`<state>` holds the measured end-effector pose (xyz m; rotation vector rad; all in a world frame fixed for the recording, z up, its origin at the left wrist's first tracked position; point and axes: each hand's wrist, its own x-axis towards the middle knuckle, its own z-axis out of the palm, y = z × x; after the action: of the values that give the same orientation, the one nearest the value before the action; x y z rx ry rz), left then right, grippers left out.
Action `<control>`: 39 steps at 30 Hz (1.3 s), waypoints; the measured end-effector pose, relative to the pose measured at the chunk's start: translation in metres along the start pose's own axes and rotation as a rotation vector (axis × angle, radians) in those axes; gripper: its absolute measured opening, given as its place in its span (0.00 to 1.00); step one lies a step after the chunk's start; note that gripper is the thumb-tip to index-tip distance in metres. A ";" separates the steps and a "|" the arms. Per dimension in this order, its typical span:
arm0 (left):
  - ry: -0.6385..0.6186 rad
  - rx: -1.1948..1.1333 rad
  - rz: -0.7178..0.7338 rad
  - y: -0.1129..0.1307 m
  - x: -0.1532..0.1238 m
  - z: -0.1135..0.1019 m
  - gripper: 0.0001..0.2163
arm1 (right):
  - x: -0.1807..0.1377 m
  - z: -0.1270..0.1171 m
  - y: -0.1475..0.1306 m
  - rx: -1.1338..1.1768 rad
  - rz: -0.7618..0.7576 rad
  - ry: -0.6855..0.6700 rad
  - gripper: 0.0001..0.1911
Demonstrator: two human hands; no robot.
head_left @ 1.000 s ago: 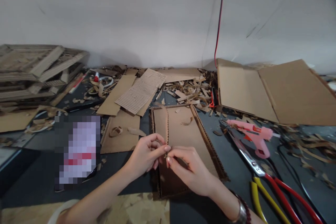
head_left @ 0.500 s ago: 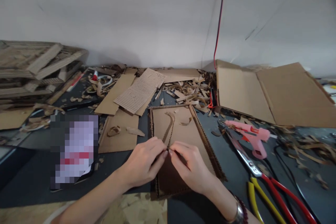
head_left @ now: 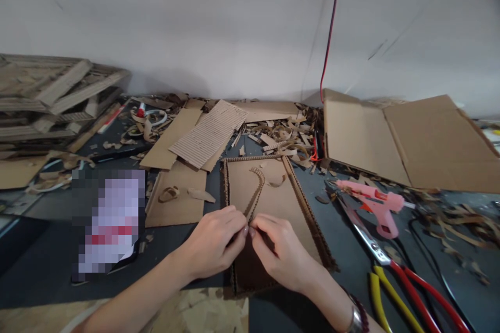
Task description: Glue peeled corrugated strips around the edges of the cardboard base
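A flat cardboard panel [head_left: 281, 203] edged with corrugated strips lies on the dark table in front of me. A thin curved corrugated cardboard strip [head_left: 257, 190] lies on it, its far end hooked to the right. My left hand [head_left: 214, 242] and my right hand [head_left: 279, 252] meet at the strip's near end, fingertips pinched together on it and pressed down against the panel. A bracelet shows on my right wrist.
A pink glue gun [head_left: 375, 203] lies right of the panel, with red-handled pliers [head_left: 406, 276] and a yellow-handled tool [head_left: 377, 296] nearer me. An opened cardboard box [head_left: 410, 138] sits at the back right. Cardboard sheets [head_left: 207, 135], scraps, and a stacked cardboard frame [head_left: 50, 99] fill the left and back.
The strip, held upright a second ago, now lies flat on the panel with its far end curled right. Both hands have lowered onto the panel, still pinching its near end.
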<state>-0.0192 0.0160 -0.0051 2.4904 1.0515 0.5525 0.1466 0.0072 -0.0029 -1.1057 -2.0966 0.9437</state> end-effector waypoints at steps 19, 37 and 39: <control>0.019 0.140 0.065 0.001 0.001 0.002 0.11 | -0.001 0.001 0.006 -0.275 -0.160 -0.147 0.10; 0.014 -0.198 -0.130 0.003 -0.002 0.005 0.10 | -0.001 0.000 0.001 -0.107 0.005 -0.055 0.10; -0.009 -0.217 -0.149 0.003 -0.001 0.004 0.10 | -0.002 -0.001 0.001 -0.115 0.003 -0.050 0.09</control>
<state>-0.0160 0.0128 -0.0068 2.2056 1.1001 0.5762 0.1486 0.0066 -0.0033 -1.1531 -2.2144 0.8697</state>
